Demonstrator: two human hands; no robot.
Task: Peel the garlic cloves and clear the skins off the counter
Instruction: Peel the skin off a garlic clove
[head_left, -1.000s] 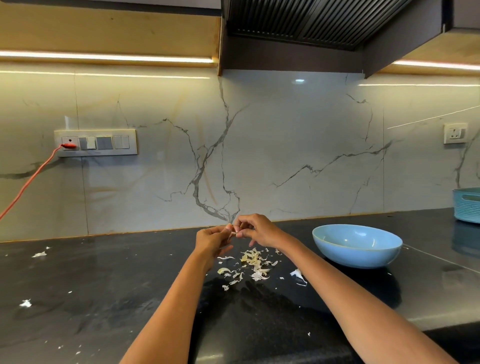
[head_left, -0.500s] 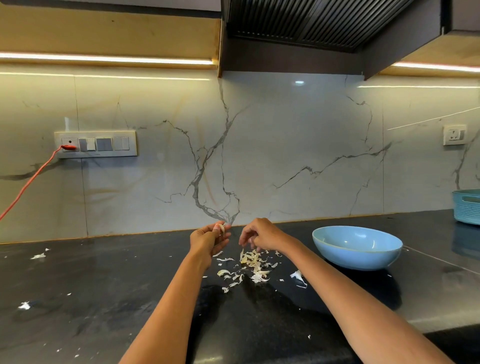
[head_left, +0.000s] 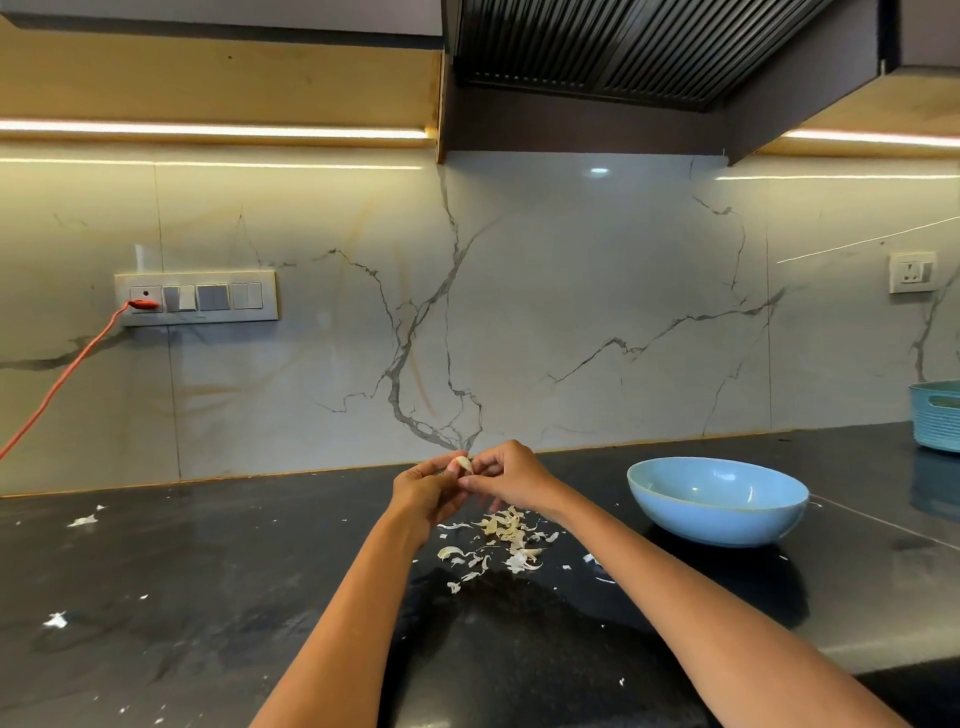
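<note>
A pale garlic clove (head_left: 464, 462) is pinched between the fingertips of my left hand (head_left: 426, 491), held above the black counter (head_left: 208, 597). My right hand (head_left: 511, 478) meets it from the right, its fingertips touching the clove. Below both hands lies a loose pile of garlic skins (head_left: 506, 540) on the counter. A light blue bowl (head_left: 717, 501) stands to the right of the pile; what I see of its inside holds nothing.
Small skin scraps (head_left: 83, 519) are scattered over the left part of the counter, with another scrap (head_left: 56, 620) nearer me. A blue basket (head_left: 937, 415) stands at the far right. An orange cable (head_left: 62, 379) hangs from the wall socket at left.
My right hand dropped to the skin pile half a second ago and has come back up to the clove in my left hand.
</note>
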